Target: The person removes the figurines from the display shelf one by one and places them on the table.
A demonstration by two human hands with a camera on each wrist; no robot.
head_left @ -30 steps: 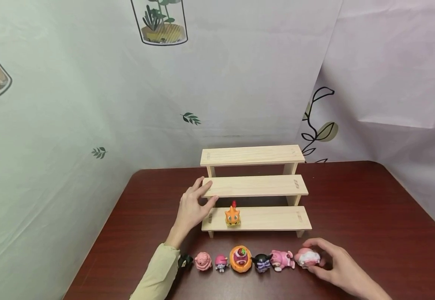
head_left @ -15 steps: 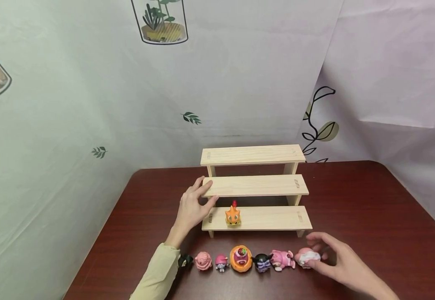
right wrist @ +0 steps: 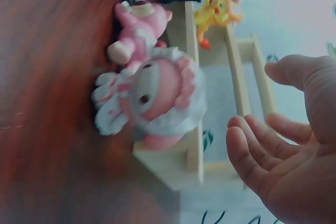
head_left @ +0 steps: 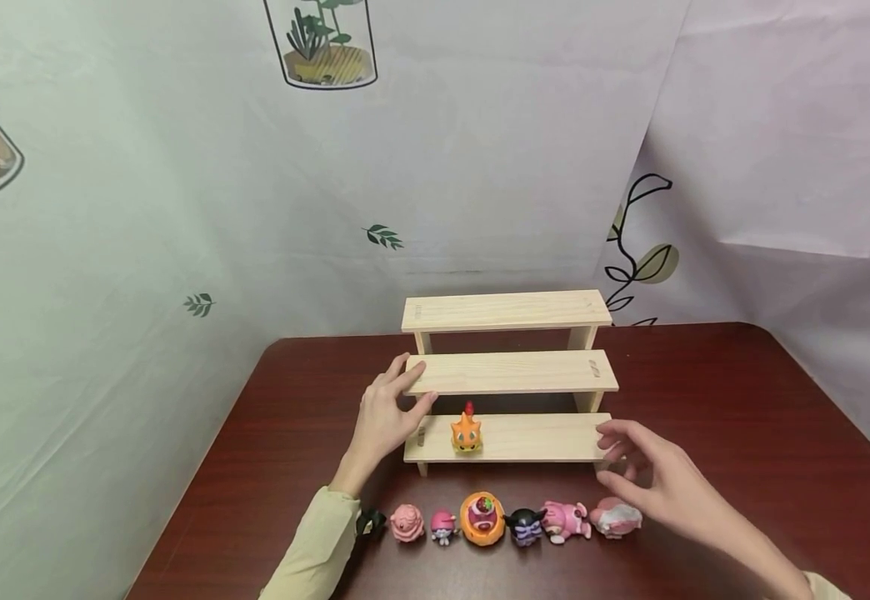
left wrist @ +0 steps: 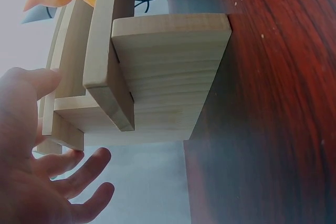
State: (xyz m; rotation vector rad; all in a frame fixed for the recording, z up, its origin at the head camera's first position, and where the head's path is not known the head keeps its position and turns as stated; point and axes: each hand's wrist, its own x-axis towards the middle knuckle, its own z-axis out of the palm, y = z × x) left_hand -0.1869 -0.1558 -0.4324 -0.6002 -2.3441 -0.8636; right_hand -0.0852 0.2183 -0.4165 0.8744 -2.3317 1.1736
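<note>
A three-step wooden display shelf (head_left: pixel 517 372) stands on the table. My left hand (head_left: pixel 387 412) grips the left end of its middle board, fingers on top and thumb at the front edge. On the lowest board sits an orange dragon figurine (head_left: pixel 467 434) with a red tail tip. Near that board's right end hovers my right hand (head_left: pixel 648 467), fingers loosely bent and holding nothing. Below it lies a pink figurine with a white bonnet (head_left: pixel 617 518), seen close up in the right wrist view. To its left lies a pink bear figurine (head_left: pixel 565 521).
The front row continues left with a black-and-purple figurine (head_left: pixel 525 527), an orange round piece with a cake (head_left: pixel 482 518), a small pink-hatted figurine (head_left: pixel 442 527) and a pink round figurine (head_left: pixel 407 523). A black figurine (head_left: pixel 370 522) is partly hidden by the left sleeve.
My right hand has let go of the bonneted figurine and risen forward toward the lowest board's right end. The figurine stays in the row. My left hand has not moved.
</note>
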